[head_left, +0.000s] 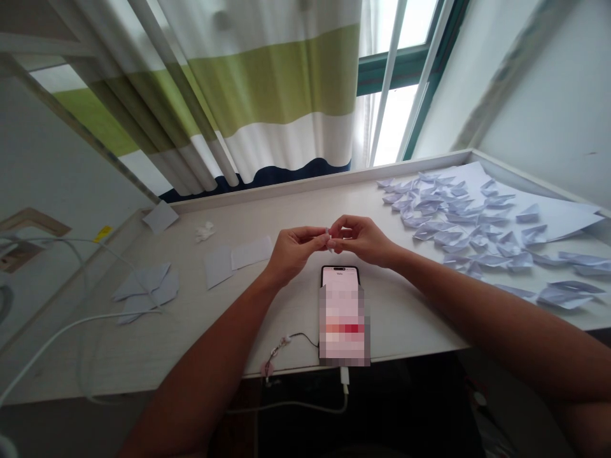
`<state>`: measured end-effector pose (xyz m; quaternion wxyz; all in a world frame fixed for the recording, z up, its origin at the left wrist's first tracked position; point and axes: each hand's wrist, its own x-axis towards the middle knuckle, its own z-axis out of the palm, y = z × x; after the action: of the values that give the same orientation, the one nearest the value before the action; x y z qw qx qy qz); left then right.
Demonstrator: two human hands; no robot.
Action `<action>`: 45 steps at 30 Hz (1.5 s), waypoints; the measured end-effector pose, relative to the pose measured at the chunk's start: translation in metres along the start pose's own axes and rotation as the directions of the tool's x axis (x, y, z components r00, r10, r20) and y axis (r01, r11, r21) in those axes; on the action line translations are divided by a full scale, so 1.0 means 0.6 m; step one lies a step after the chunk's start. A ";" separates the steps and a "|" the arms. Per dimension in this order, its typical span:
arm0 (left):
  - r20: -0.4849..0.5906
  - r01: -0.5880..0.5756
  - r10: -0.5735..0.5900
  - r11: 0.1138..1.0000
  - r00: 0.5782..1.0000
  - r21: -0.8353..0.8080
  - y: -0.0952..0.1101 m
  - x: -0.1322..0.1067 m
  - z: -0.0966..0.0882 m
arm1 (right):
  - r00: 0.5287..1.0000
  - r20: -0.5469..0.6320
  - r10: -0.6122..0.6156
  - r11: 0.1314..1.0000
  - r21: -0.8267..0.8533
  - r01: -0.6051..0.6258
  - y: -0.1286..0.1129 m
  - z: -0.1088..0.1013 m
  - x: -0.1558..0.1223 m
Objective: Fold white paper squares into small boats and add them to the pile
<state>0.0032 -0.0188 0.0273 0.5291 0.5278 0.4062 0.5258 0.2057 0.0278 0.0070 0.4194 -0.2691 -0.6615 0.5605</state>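
My left hand (293, 249) and my right hand (360, 240) meet above the middle of the white desk (405, 312). Both pinch a tiny white piece of folded paper (328, 234) between their fingertips. Directly below the hands a phone (341, 312) lies flat with its screen lit. To the right, several small folded paper boats (453, 216) cover the desk and a large white sheet (548, 213).
Flat paper pieces (238, 257) lie left of my hands, more folded sheets (146, 289) farther left, and a crumpled scrap (204, 232) near the back ledge. White cables (71, 324) cross the left side; a charging cable (344, 381) hangs from the phone. Striped curtain and window behind.
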 end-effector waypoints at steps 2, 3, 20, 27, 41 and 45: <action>0.008 -0.011 0.011 1.000 1.000 0.007 0.000 0.000 0.000 | 1.000 0.007 0.006 1.000 0.007 -0.006 0.000 -0.001 0.000; 0.010 -0.015 0.015 1.000 1.000 0.016 0.000 0.001 0.000 | 1.000 0.012 0.010 1.000 0.009 -0.010 0.000 -0.002 0.000; 0.061 -0.070 0.066 0.996 0.996 0.053 -0.003 0.004 -0.004 | 0.996 0.088 -0.005 0.993 0.115 -0.006 0.001 -0.007 0.003; 0.042 -0.067 0.062 0.992 0.997 0.110 -0.001 0.001 0.000 | 0.997 -0.020 -0.074 0.995 -0.067 0.072 0.004 0.004 -0.001; 0.014 -0.124 0.127 0.935 0.992 0.331 -0.014 0.001 0.003 | 0.936 -0.180 -0.303 0.834 -0.524 0.170 -0.007 0.017 -0.008; 0.000 -0.130 0.138 0.931 0.990 0.340 -0.009 -0.002 0.004 | 0.954 -0.181 -0.239 0.873 -0.470 0.130 -0.007 0.023 -0.011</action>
<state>0.0059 -0.0196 0.0220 0.3883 0.6310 0.4601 0.4892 0.1978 0.0145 0.0095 0.4720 -0.3585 -0.7423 0.3126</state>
